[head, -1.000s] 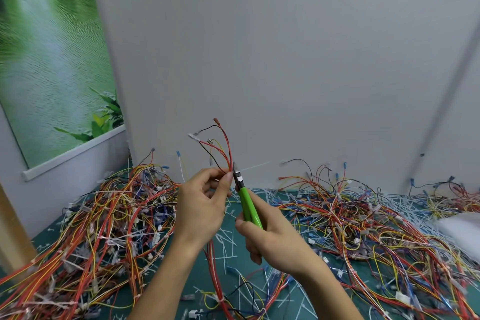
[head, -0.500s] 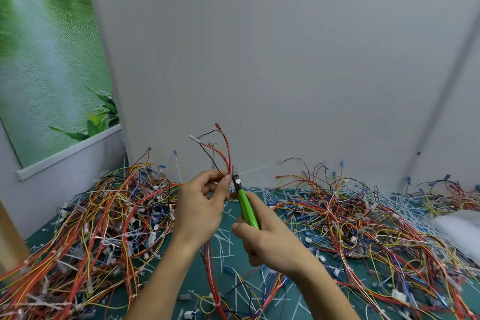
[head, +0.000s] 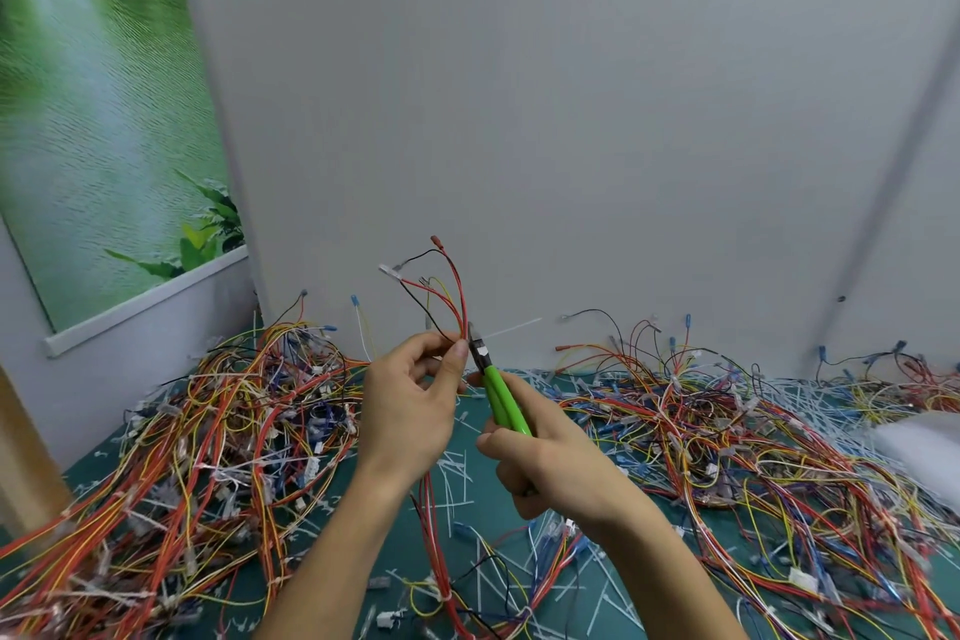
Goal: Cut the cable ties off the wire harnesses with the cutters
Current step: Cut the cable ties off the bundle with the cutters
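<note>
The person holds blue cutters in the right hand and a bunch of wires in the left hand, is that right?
Not quite: the cutters have green handles, not blue, as the head view shows. The right hand does hold them, and the left hand does hold the bunch of wires.

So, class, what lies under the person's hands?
Cut white cable ties on the green mat, plus the held harness hanging down. Whatever the left hand and right hand cover is hidden.
</note>
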Tool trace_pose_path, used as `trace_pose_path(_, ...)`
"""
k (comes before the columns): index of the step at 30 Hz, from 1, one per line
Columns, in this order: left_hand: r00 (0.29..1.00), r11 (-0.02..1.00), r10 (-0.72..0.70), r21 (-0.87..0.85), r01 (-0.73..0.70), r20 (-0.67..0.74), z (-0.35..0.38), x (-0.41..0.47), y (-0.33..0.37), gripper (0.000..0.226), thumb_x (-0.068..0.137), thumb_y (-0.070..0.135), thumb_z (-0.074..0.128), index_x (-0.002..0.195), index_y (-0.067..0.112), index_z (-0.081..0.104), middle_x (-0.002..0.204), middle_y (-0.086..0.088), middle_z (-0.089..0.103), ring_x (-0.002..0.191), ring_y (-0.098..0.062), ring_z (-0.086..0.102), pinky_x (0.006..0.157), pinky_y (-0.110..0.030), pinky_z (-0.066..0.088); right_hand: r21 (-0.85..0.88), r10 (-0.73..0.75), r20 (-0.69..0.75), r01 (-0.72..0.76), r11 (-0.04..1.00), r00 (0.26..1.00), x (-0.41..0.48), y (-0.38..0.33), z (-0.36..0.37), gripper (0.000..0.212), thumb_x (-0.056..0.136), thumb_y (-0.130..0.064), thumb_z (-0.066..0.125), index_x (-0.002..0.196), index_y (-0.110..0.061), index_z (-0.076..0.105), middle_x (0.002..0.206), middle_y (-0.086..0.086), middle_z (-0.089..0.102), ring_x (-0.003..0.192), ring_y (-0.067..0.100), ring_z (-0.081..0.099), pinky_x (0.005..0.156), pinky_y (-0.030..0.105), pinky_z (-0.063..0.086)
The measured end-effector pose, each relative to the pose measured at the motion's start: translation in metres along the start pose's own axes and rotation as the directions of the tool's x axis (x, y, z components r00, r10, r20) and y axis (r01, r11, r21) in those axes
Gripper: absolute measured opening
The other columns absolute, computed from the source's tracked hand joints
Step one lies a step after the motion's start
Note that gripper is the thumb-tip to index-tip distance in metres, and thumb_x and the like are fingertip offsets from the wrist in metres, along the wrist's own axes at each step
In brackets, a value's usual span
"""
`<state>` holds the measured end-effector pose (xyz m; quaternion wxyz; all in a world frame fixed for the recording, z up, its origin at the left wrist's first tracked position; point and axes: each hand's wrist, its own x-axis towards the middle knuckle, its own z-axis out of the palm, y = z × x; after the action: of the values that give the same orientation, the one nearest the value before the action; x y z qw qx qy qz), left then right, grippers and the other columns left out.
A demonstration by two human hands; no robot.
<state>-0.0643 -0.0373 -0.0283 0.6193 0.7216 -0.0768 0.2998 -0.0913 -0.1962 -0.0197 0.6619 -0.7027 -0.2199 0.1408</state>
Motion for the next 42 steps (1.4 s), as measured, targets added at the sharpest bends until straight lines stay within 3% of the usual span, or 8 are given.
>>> trace_pose_path(8, 1.0, 0.999, 0.005, -0.042, -0.005, -0.004, 0.003, 0.001, -0.001, 0.003, 0.095, 0.026, 0.068, 0.097, 0.028, 0.07, 0.083, 0.013, 0.075, 0.07, -0.006, 0.072, 0.061, -0.016, 0.055, 0.14, 0.028, 0.003, -0.028, 0.99, 1.0, -0.006, -0.009, 0.003, 0.042, 0.078, -0.022, 0.064, 0.112, -0.046, 0.068, 0.089, 0.012, 0.035, 0.049, 0.012, 0.03, 0.043, 0.02, 0.024)
trace_pose_path(13, 1.0, 0.999, -0.005, -0.044, 0.005, 0.0, 0.003, 0.001, -0.001, 0.005, 0.095, 0.026, 0.069, 0.099, 0.025, 0.072, 0.083, 0.011, 0.075, 0.073, -0.007, 0.073, 0.063, -0.018, 0.056, 0.164, 0.024, -0.001, -0.023, 0.986, 1.0, -0.009, -0.011, 0.005, 0.027, 0.086, -0.041, 0.065, 0.113, -0.043, 0.068, 0.087, 0.001, 0.04, 0.05, 0.01, 0.026, 0.044, 0.02, 0.022)
trace_pose_path(20, 1.0, 1.0, -0.005, -0.01, 0.005, -0.009, 0.004, 0.002, -0.001, 0.009, 0.094, 0.026, 0.07, 0.1, 0.022, 0.075, 0.085, 0.011, 0.076, 0.075, -0.005, 0.073, 0.065, -0.019, 0.057, 0.108, 0.05, 0.015, -0.052, 0.993, 0.999, -0.012, -0.014, 0.002, 0.04, 0.088, -0.06, 0.061, 0.125, -0.045, 0.062, 0.09, 0.0, 0.038, 0.052, 0.009, 0.028, 0.046, 0.022, 0.023)
trace_pose_path(27, 0.998, 0.999, -0.003, -0.039, 0.001, -0.058, 0.005, -0.002, 0.001, 0.003, 0.093, 0.026, 0.072, 0.096, 0.027, 0.073, 0.081, 0.01, 0.076, 0.071, -0.01, 0.073, 0.062, -0.021, 0.057, -0.02, 0.0, -0.043, -0.001, 1.0, 0.999, -0.009, -0.008, 0.007, 0.032, 0.086, -0.046, 0.062, 0.118, -0.051, 0.058, 0.089, 0.013, 0.039, 0.048, 0.01, 0.037, 0.043, 0.021, 0.033)
trace_pose_path(33, 0.998, 0.999, -0.023, -0.051, 0.02, -0.053, 0.003, -0.003, 0.003, 0.002, 0.093, 0.026, 0.071, 0.094, 0.025, 0.073, 0.078, 0.009, 0.076, 0.068, -0.009, 0.073, 0.06, -0.017, 0.055, -0.069, -0.04, -0.058, 0.036, 0.997, 0.998, -0.005, -0.004, 0.009, 0.03, 0.086, -0.04, 0.057, 0.113, -0.053, 0.057, 0.084, 0.011, 0.042, 0.045, 0.012, 0.036, 0.042, 0.023, 0.035)
trace_pose_path(37, 0.999, 0.998, -0.025, -0.052, 0.023, -0.041, 0.005, -0.003, 0.002, 0.004, 0.094, 0.026, 0.07, 0.093, 0.024, 0.073, 0.075, 0.008, 0.075, 0.066, -0.009, 0.072, 0.059, -0.018, 0.055, 0.011, 0.008, -0.053, -0.007, 1.0, 0.999, -0.006, -0.005, 0.007, 0.03, 0.084, -0.038, 0.06, 0.112, -0.05, 0.061, 0.085, 0.008, 0.044, 0.046, 0.011, 0.036, 0.042, 0.02, 0.031)
trace_pose_path(39, 0.999, 0.998, -0.035, -0.059, 0.033, -0.033, 0.007, -0.003, 0.002, 0.004, 0.094, 0.025, 0.07, 0.092, 0.023, 0.073, 0.074, 0.008, 0.075, 0.063, -0.008, 0.071, 0.058, -0.019, 0.055, 0.039, 0.031, -0.043, -0.029, 0.999, 0.999, -0.005, -0.004, 0.007, 0.032, 0.083, -0.04, 0.063, 0.114, -0.047, 0.061, 0.086, 0.005, 0.045, 0.048, 0.012, 0.036, 0.044, 0.021, 0.03)
trace_pose_path(42, 0.999, 0.997, -0.05, -0.066, 0.05, -0.009, 0.008, -0.002, 0.001, 0.003, 0.094, 0.023, 0.07, 0.093, 0.021, 0.073, 0.072, 0.007, 0.075, 0.061, -0.007, 0.07, 0.056, -0.017, 0.052, -0.023, 0.05, -0.026, -0.051, 0.998, 0.998, -0.004, 0.001, 0.009, 0.046, 0.081, -0.054, 0.064, 0.124, -0.047, 0.054, 0.09, 0.007, 0.046, 0.052, 0.013, 0.045, 0.047, 0.026, 0.04)
